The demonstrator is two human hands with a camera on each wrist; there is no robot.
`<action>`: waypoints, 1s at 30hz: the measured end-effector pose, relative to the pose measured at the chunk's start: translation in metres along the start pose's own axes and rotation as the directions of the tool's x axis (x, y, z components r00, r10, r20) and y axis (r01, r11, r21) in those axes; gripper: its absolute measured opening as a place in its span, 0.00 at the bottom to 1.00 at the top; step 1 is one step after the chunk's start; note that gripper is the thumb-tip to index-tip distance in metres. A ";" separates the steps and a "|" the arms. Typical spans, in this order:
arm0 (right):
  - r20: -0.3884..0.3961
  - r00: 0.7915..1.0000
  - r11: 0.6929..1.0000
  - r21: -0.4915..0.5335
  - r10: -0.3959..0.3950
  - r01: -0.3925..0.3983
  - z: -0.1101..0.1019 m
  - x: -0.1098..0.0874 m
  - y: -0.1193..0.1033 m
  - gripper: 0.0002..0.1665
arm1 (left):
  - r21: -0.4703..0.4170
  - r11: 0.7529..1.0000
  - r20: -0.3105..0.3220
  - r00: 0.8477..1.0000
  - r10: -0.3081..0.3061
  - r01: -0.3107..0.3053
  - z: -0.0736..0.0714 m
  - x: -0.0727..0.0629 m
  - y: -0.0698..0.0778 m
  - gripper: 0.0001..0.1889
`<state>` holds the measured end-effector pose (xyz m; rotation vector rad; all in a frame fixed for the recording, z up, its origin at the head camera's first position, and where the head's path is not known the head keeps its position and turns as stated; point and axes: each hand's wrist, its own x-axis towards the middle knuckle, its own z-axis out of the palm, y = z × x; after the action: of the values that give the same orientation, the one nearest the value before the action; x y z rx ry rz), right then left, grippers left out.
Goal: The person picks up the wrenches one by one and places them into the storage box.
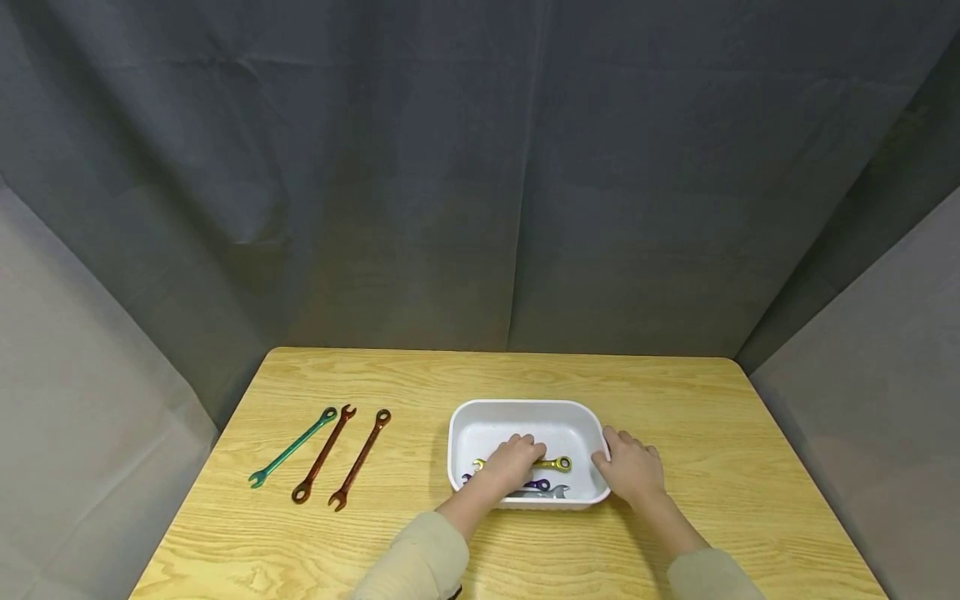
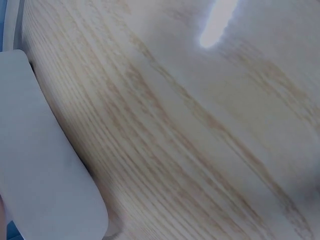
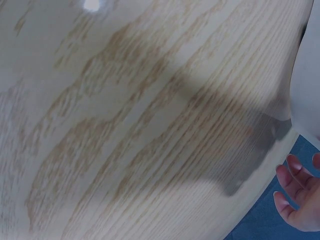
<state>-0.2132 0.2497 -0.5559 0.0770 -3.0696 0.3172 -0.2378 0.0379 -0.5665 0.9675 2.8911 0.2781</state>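
A white plastic bin [image 1: 525, 408] stands on the table with several wrenches inside. My left hand [image 1: 510, 463] reaches over its near side and holds the yellow wrench [image 1: 555, 464] around the middle; the fingertips are hidden. Just below that hand lie a purple wrench [image 1: 542, 484] and a silver wrench [image 1: 555, 492], both partly covered. At the bin's right end my right hand [image 1: 633, 468] grips the rim, thumb inside and fingers outside. The bin's outer wall [image 2: 50, 150] fills the left of the left wrist view. Curved fingers [image 3: 295, 185] show low in the right wrist view.
Left of the bin, a green wrench [image 1: 294, 447] and two reddish-brown wrenches [image 1: 324, 454] lie side by side, slanted, on the wooden table [image 1: 750, 500]. Grey curtains [image 1: 420, 208] hang behind the table and along both sides.
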 end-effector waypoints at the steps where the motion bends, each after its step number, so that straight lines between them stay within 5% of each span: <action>1: 0.001 1.000 1.000 0.000 0.001 -0.001 0.000 0.000 0.000 0.25 | -0.003 1.000 0.001 1.000 0.003 -0.003 0.000 0.000 0.000 0.13; 30: -0.003 1.000 1.000 0.002 0.005 -0.005 0.001 0.000 -0.001 0.25 | -0.063 0.994 0.084 0.992 0.091 -0.086 -0.003 0.000 -0.007 0.11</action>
<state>-0.2128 0.2489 -0.5564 0.0695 -3.0669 0.3204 -0.2425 0.0324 -0.5650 1.0717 2.7504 0.3171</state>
